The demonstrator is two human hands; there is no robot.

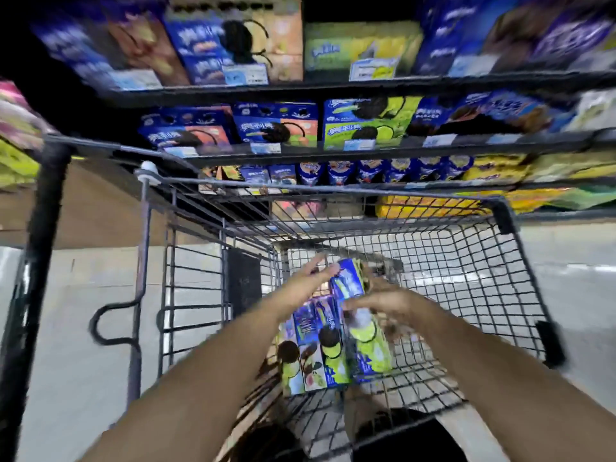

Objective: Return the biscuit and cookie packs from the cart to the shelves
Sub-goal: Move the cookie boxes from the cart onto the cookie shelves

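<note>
Both my arms reach down into a black wire cart point(473, 261). Several blue and green cookie boxes point(320, 348) lie side by side on the cart floor. My right hand point(386, 305) grips the upper end of one blue and green box point(348, 281), which tilts up above the others. My left hand point(311, 278) is at that box's left edge with fingers straight, touching it or very close; blur hides which. Shelves point(333, 155) ahead carry matching blue cookie boxes point(366, 123) in rows.
The cart's front rim point(333, 191) stands close to the lower shelves. A black cart handle bar point(36, 248) runs down the left side. Grey floor point(83, 328) lies to the left and right of the cart. Yellow packs point(430, 206) fill the lowest shelf.
</note>
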